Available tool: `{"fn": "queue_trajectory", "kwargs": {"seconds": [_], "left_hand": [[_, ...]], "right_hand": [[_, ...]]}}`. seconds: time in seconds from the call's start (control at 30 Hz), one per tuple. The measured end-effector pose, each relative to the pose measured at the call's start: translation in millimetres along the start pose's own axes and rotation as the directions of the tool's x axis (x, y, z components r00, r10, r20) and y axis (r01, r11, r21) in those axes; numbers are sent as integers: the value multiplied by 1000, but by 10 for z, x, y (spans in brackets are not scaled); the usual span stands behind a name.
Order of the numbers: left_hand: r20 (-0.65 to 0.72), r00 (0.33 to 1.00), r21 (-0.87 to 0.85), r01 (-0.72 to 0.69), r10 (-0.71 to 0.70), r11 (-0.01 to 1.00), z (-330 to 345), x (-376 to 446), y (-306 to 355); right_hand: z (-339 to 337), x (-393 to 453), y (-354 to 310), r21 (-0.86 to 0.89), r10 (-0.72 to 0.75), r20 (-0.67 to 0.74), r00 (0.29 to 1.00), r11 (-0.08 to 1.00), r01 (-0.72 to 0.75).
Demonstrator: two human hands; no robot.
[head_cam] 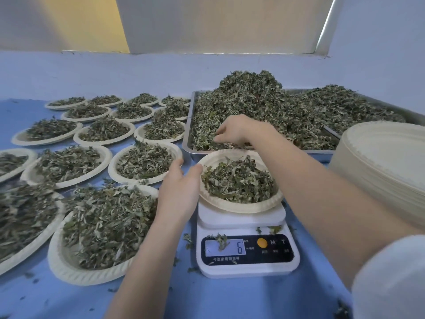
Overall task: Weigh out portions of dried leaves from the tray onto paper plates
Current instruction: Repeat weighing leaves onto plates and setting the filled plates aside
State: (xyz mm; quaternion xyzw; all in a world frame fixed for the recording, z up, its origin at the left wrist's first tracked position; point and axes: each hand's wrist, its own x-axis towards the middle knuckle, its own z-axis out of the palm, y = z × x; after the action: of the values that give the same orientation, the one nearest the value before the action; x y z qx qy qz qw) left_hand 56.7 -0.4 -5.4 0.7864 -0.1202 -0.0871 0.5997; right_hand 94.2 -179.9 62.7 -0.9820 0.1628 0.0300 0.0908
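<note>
A paper plate (pixel 208 199) with a heap of dried leaves sits tilted on the white digital scale (pixel 247 265). My left hand (pixel 179 192) lies against the plate's left rim with fingers straight, thumb at the rim's top. My right hand (pixel 239 131) reaches into the near left corner of the metal tray (pixel 188 143), fingers curled down pinching dried leaves (pixel 264 107) from the big pile. The scale's display shows a 6; loose leaves partly cover the screen.
Several filled paper plates (pixel 103 231) cover the blue table to the left and behind. A tall stack of empty paper plates (pixel 386 171) stands at the right. Leaf scraps lie scattered around the scale. A pale wall rises behind the tray.
</note>
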Motion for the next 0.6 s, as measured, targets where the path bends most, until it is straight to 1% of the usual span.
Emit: {"fn": "queue_trajectory", "kwargs": {"seconds": [0.07, 0.1, 0.13, 0.2, 0.3, 0.33, 0.37, 0.43, 0.5, 0.6], "left_hand": [[-4, 1000, 6, 4, -4, 1000, 0, 19, -7], [-2, 1000, 2, 4, -4, 1000, -1, 25, -10], [-1, 1000, -4, 1, -1, 1000, -1, 27, -12], [-6, 1000, -3, -10, 10, 1000, -2, 33, -14], [-13, 1000, 24, -17, 18, 1000, -5, 41, -17], [-11, 1000, 23, -15, 16, 1000, -6, 42, -20], [-8, 1000, 18, -12, 12, 1000, -8, 44, -23], [-6, 1000, 2, -5, 5, 1000, -14, 45, -25], [-10, 1000, -7, -5, 5, 1000, -21, 52, -28], [-16, 1000, -4, -2, 2, 1000, -26, 58, -30]], "right_hand": [[38, 216, -43, 133, -60, 103, 993, 990, 46], [53, 311, -67, 178, -72, 160, 984, 983, 43], [75, 397, -88, 172, -75, 204, 976, 984, 40], [108, 542, -139, 74, -82, 227, 970, 995, 67], [139, 615, -225, -82, -125, 190, 974, 986, 143], [148, 609, -243, -95, -139, 171, 975, 983, 156], [151, 601, -249, -66, -140, 145, 980, 986, 151], [106, 564, -239, 101, -99, 68, 993, 991, 92], [0, 461, -204, 243, -30, -32, 999, 969, 37], [-201, 226, -102, 313, 28, -182, 983, 949, 31]]}}
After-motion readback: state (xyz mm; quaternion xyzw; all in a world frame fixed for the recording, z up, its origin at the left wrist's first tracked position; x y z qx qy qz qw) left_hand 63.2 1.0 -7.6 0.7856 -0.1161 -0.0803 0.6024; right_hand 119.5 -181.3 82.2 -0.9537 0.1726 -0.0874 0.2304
